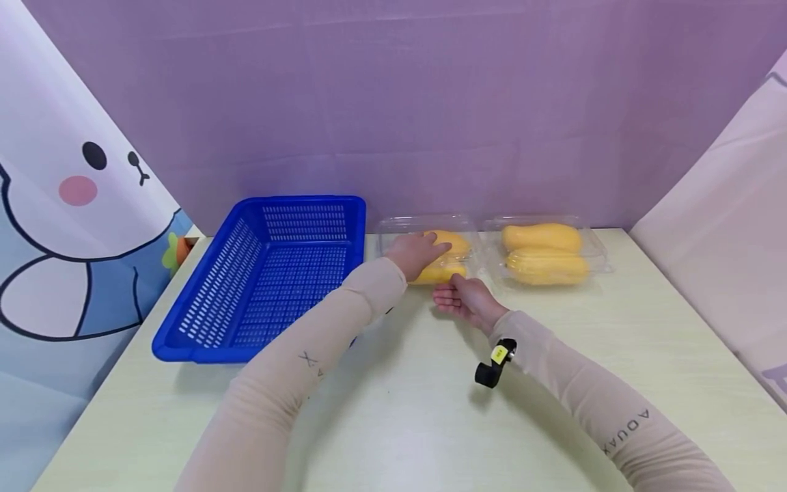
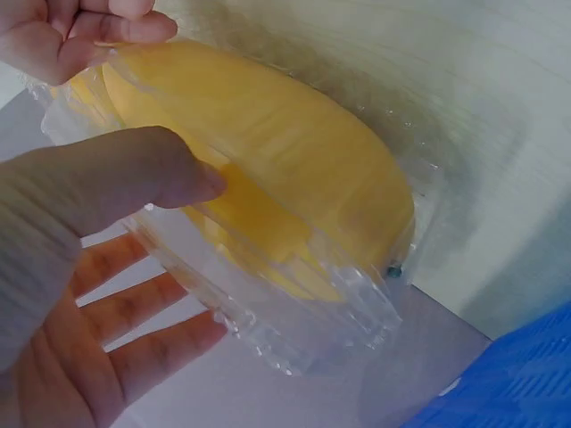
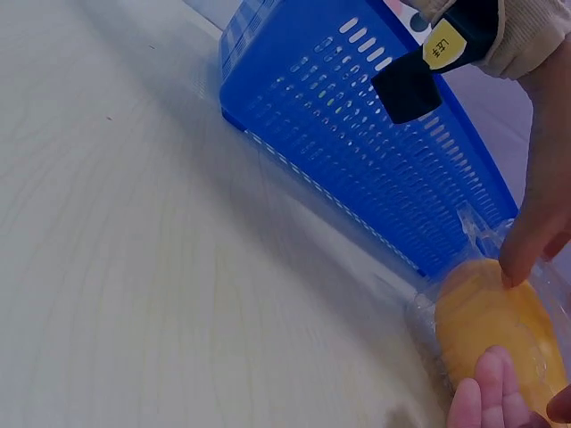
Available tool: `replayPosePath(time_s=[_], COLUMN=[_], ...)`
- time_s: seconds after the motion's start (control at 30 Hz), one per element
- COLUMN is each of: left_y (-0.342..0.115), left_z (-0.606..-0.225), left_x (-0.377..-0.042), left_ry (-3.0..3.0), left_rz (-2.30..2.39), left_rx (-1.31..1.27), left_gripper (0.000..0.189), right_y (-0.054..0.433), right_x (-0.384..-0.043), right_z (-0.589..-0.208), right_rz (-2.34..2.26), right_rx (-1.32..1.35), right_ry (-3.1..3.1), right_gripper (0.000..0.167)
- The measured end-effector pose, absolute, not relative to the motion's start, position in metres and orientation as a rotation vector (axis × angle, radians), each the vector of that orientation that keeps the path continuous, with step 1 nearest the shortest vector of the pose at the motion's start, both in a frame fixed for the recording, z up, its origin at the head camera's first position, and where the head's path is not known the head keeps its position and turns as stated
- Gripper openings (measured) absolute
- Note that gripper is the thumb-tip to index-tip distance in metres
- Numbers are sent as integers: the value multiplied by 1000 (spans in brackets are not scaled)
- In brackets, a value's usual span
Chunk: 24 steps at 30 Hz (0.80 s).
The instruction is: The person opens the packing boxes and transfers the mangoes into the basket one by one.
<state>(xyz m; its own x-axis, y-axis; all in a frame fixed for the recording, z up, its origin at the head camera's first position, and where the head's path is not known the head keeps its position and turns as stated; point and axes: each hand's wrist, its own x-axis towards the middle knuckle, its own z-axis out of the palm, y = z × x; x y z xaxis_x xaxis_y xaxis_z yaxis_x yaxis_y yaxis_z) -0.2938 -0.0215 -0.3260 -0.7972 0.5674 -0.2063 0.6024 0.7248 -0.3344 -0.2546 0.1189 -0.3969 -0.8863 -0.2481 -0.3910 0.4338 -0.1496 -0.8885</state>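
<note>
A clear plastic clamshell box (image 1: 424, 223) holds yellow fruit (image 1: 451, 240) that look like mangoes, partly hidden by the hands. My left hand (image 1: 418, 253) reaches over it from the left. In the left wrist view its thumb (image 2: 178, 174) lies on the plastic and the other fingers spread on the far side, with the box edge between. My right hand (image 1: 470, 301) is palm-up at the box's front right corner, where thumb and fingers pinch the plastic edge. To the right stands a second clear box (image 1: 598, 254) holding two similar yellow fruit (image 1: 542, 238).
A blue slotted basket (image 1: 301, 200) stands on the pale table (image 1: 393, 424), left of the boxes. A purple cloth (image 1: 430, 102) hangs behind, with a cartoon-printed cloth (image 1: 37, 389) at the left. A black camera mount (image 1: 490, 372) juts from my right wrist.
</note>
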Motion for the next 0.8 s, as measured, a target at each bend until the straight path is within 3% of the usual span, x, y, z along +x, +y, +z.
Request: replayPosePath(time_s=[0.53, 0.8], left_y=[-32, -33], left_z=[-322, -324], left_x=[-288, -293], left_ry=[2786, 2778], left_rz=[-653, -624], left_rx=[940, 963], left_gripper=[72, 64], right_y=[118, 118], right_x=[-255, -256], right_z=[-395, -396], right_rz=[-2060, -2054], right_rx=[225, 218], right_ry=[1711, 1725], right_gripper=[45, 45])
